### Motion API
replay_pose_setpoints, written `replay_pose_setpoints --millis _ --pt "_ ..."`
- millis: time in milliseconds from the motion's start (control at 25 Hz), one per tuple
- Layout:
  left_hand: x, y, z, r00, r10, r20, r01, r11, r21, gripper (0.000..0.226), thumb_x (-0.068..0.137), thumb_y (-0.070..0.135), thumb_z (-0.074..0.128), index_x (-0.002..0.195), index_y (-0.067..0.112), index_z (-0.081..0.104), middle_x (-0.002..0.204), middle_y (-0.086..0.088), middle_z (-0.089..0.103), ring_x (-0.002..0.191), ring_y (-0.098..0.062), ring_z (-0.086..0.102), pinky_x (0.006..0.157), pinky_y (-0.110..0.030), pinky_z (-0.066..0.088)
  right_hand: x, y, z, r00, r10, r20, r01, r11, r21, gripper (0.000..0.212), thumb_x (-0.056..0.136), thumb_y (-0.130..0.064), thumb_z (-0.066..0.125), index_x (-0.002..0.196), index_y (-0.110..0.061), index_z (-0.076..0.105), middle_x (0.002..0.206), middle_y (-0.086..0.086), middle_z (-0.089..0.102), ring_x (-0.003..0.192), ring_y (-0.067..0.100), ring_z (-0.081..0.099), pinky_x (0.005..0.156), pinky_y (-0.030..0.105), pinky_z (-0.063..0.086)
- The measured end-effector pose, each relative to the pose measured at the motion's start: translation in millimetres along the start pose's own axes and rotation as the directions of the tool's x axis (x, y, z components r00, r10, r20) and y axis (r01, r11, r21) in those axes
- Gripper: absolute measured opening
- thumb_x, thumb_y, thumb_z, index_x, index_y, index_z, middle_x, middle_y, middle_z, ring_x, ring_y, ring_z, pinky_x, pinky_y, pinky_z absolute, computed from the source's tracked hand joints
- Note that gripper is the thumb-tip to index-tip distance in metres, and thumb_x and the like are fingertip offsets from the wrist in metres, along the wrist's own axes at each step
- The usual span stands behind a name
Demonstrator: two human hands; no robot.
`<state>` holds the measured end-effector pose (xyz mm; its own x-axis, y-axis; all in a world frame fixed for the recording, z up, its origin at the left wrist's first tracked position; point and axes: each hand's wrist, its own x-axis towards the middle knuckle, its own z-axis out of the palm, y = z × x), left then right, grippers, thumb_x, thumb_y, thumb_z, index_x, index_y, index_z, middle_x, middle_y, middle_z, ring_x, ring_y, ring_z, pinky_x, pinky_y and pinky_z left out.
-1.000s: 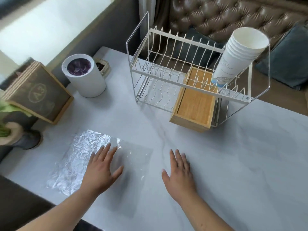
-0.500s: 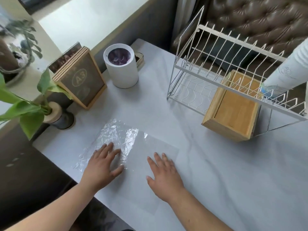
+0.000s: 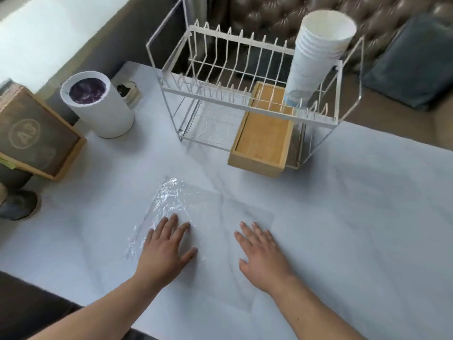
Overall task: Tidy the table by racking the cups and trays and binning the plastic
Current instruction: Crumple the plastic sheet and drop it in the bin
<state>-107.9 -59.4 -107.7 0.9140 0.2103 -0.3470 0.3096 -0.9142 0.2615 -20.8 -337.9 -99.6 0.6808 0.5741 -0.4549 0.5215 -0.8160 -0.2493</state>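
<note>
- A left hand point(image 3: 166, 251) and a right hand point(image 3: 263, 253) press flat on a clear plastic sheet point(image 3: 213, 217) spread on the desk point(image 3: 355, 217). The fingers are straight and splayed and grip nothing, likely pinning the film before gathering it.
- The stacked cups point(image 3: 316, 52) and wooden tray point(image 3: 263, 138) already sit in the wire rack point(image 3: 235, 69).
- The white bin point(image 3: 103, 114) waits far left.

Clear, crinkled plastic point(image 3: 186, 204) lies flat under the left hand point(image 3: 164, 251), spreading across to the right hand point(image 3: 262, 256); beyond that hand a tilted stack of white cups point(image 3: 316, 52) sits on the wire rack point(image 3: 220, 69), a wooden tray point(image 3: 264, 141) below; a white bin point(image 3: 103, 111) stands upright beyond the left hand.
</note>
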Motion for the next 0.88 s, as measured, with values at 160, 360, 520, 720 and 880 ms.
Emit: replay_pose_setpoints --millis 160,360,520,720,880 --pt "5 88 22 0.994 0.102 0.035 -0.104 0.993 0.053 0.079 0.088 0.079 0.044 0.156 0.041 0.034 0.174 0.003 0.018 0.160 -0.024 0.013 0.127 -0.050 0.020 -56 74 7 0.995 0.094 -0.023 -0.093 0.995 0.040 0.076 0.095 -0.043 0.043 0.164 -0.033 0.012 0.173 -0.010 -0.009 0.159 0.020 -0.008 0.125 0.041 -0.010" --pt "1 211 56 0.959 0.274 0.068 -0.280 0.955 0.101 0.078 0.088 0.077 0.042 0.156 0.038 0.038 0.172 0.000 0.024 0.159 -0.028 0.019 0.125 -0.052 0.022 -148 171 17 0.968 0.250 -0.028 -0.247 0.965 0.086 0.077 0.093 -0.046 0.046 0.163 -0.036 0.014 0.173 -0.013 -0.006 0.160 0.017 -0.004 0.127 0.042 -0.001" --pt "2 305 84 0.914 0.386 0.121 -0.401 0.905 0.144 0.076 0.090 0.074 0.047 0.155 0.036 0.040 0.171 -0.002 0.027 0.157 -0.031 0.023 0.123 -0.054 0.026 -216 240 24 0.931 0.364 -0.023 -0.359 0.926 0.115 0.076 0.094 -0.049 0.043 0.163 -0.038 0.011 0.172 -0.016 -0.009 0.159 0.014 -0.006 0.127 0.039 0.002" --pt "-2 394 115 0.887 0.444 0.126 -0.461 0.866 0.196 0.073 0.095 0.067 0.047 0.156 0.029 0.042 0.170 -0.008 0.030 0.155 -0.036 0.027 0.121 -0.058 0.028 -264 307 23 0.898 0.440 -0.025 -0.434 0.892 0.125 0.075 0.095 -0.048 0.041 0.163 -0.039 0.009 0.172 -0.017 -0.010 0.159 0.010 -0.007 0.127 0.038 0.001" --pt "-3 429 130 0.891 0.436 0.131 -0.455 0.862 0.226 0.075 0.094 0.067 0.049 0.157 0.027 0.041 0.169 -0.012 0.031 0.154 -0.040 0.027 0.119 -0.060 0.029 -273 339 15 0.884 0.466 -0.033 -0.458 0.878 0.137 0.070 0.094 -0.043 0.046 0.160 -0.035 0.024 0.173 -0.015 0.003 0.159 0.013 0.003 0.128 0.038 0.009"
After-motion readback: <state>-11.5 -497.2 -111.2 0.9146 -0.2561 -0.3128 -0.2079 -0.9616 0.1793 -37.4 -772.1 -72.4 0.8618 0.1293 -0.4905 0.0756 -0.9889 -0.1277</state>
